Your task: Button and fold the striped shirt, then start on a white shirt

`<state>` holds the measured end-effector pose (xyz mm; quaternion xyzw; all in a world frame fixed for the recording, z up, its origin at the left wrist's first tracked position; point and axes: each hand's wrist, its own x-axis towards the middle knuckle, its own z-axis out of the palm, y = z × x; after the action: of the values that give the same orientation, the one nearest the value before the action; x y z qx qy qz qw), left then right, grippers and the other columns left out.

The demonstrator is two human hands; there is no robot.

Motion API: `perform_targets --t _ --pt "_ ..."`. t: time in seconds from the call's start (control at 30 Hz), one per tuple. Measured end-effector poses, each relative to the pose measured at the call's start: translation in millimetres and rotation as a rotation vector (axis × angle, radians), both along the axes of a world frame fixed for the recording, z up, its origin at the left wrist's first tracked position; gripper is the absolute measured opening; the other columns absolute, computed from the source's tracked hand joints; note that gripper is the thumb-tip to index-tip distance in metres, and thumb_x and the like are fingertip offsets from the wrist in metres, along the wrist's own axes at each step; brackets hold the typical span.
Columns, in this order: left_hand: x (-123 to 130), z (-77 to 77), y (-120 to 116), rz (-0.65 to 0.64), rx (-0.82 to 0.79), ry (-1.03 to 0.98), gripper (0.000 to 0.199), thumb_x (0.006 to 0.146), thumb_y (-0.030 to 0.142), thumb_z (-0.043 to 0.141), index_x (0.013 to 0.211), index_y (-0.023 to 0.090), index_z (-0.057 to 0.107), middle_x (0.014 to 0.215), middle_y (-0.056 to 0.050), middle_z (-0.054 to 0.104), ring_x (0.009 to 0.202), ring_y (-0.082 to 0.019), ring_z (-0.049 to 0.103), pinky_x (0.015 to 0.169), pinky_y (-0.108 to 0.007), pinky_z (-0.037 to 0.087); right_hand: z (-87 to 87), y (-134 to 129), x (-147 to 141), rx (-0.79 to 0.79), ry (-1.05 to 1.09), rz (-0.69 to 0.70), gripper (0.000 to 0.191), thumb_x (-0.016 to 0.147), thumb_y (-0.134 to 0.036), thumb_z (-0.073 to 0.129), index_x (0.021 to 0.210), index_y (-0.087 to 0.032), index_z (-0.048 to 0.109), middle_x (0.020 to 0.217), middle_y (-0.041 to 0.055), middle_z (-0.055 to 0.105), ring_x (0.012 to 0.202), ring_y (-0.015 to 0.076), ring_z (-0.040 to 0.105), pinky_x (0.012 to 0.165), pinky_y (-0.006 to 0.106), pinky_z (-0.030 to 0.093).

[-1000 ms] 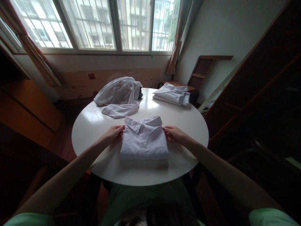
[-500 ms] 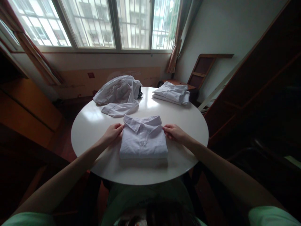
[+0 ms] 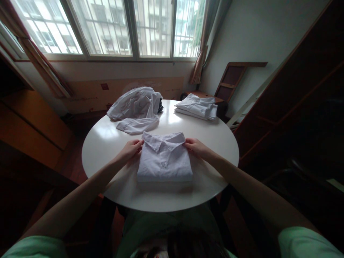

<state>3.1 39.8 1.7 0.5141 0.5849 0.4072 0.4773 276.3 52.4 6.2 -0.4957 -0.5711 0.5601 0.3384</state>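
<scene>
Shirt [image 3: 164, 166], white and folded into a flat rectangle, lay on the round white counter [image 3: 217, 147] between its middle and its near edge, collar toward the far edge and smooth fold toward the near one. Left hand [image 3: 134, 147] was narrowed, thumb and fingers pinching the garment's left side just beside the collar. Right hand [image 3: 195, 146] was likewise narrowed, gripping the opposite side at the collar's right end; its lower fingers were partly hidden. Both forearms crossed the near part of the counter's rim, left and right respectively. At the far left edge sat a crumpled heap of white cloth [image 3: 134, 104], one loose flap spread toward the counter's middle and a dark item [image 3: 160, 106], not identifiable, showing at its right side. Near the far right edge stood a stack of folded white garments [image 3: 195, 106], its layers slightly uneven, well apart from both hands.
</scene>
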Motion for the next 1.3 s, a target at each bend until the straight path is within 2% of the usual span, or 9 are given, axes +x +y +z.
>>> perform_targets --t 0.1,0.3,0.4,0.57,0.67,0.9,1.03,1.13,1.3 --pt "0 -4.4 2 -0.007 0.022 -0.017 0.033 0.061 0.045 0.062 0.065 0.013 0.054 0.048 0.003 0.047 0.042 -0.007 0.04 0.04 -0.019 0.027 2.8 0 -3 0.034 0.026 -0.031 0.007 0.067 -0.019 0.055 0.071 -0.014 0.058 0.059 -0.0008 0.053 0.051 0.008 0.043 0.047 0.021 0.03" --pt "0 -3.3 -1 -0.009 0.022 -0.007 0.028 0.062 0.04 0.06 0.063 0.013 0.052 0.048 0.005 0.044 0.041 -0.006 0.037 0.04 -0.018 0.026 0.3 10 3 -0.016 -0.034 -0.066 0.009 0.066 -0.019 0.049 0.058 -0.016 0.046 0.045 -0.0061 0.035 0.04 0.005 0.027 0.039 0.021 0.017" --pt "0 -0.1 -2 -0.017 -0.012 -0.024 0.031 0.063 0.043 0.06 0.06 0.014 0.049 0.046 0.006 0.041 0.038 -0.005 0.034 0.038 -0.017 0.023 0.8 19 4 -0.029 -0.072 -0.072 0.012 0.067 -0.024 0.049 0.058 -0.016 0.046 0.048 -0.0047 0.04 0.042 0.0053 0.032 0.04 0.02 0.02" --pt "0 -3.1 4 -0.055 -0.01 -0.132 0.038 0.059 0.048 0.065 0.062 0.014 0.049 0.047 0.006 0.04 0.038 -0.004 0.033 0.038 -0.017 0.022 2.0 30 -5 0.113 -0.061 -0.047 0.014 0.065 -0.028 0.052 0.066 -0.015 0.053 0.062 -0.0002 0.054 0.057 0.0095 0.047 0.05 0.02 0.033" --pt "0 -5.7 5 -0.089 -0.004 -0.19 0.038 0.059 0.047 0.066 0.07 0.013 0.053 0.051 0.004 0.045 0.041 -0.005 0.037 0.04 -0.017 0.025 -1.3 31 -8 0.196 -0.014 -0.057 0.014 0.066 -0.029 0.05 0.066 -0.015 0.053 0.063 -0.0001 0.055 0.058 0.0103 0.047 0.053 0.021 0.035" --pt "2 -7.0 0 -0.065 0.044 -0.195 0.038 0.059 0.047 0.066 0.07 0.014 0.05 0.052 0.005 0.045 0.042 -0.005 0.039 0.041 -0.018 0.028 5.0 24 8 0.204 0.062 -0.064 0.018 0.07 -0.031 0.045 0.068 -0.016 0.053 0.067 0.0022 0.057 0.062 0.0116 0.051 0.056 0.023 0.037" --pt "2 -12.6 3 -0.091 0.112 -0.076 0.038 0.061 0.048 0.063 0.071 0.013 0.052 0.056 0.004 0.049 0.046 -0.007 0.042 0.044 -0.019 0.03 5.4 27 11 0.274 -0.032 0.003 0.023 0.066 -0.038 0.056 0.068 -0.015 0.056 0.066 0.002 0.057 0.062 0.0112 0.05 0.057 0.023 0.037" --pt "0 -16.2 7 -0.082 0.187 0.065 0.036 0.063 0.048 0.06 0.068 0.013 0.052 0.058 0.002 0.05 0.05 -0.009 0.043 0.047 -0.021 0.032 -4.1 30 7 0.303 -0.058 -0.056 0.024 0.063 -0.039 0.057 0.062 -0.016 0.053 0.057 -0.0008 0.052 0.054 0.0092 0.044 0.052 0.022 0.033" --pt "6 -1.7 -4 0.1 0.527 0.416 0.023 0.071 0.038 0.057 0.072 0.016 0.051 0.064 0.001 0.05 0.059 -0.011 0.045 0.055 -0.022 0.035 -11.8 37 1 0.197 -0.002 -0.146 0.023 0.065 -0.037 0.054 0.057 -0.017 0.048 0.052 -0.0031 0.045 0.047 0.0075 0.037 0.046 0.022 0.027"
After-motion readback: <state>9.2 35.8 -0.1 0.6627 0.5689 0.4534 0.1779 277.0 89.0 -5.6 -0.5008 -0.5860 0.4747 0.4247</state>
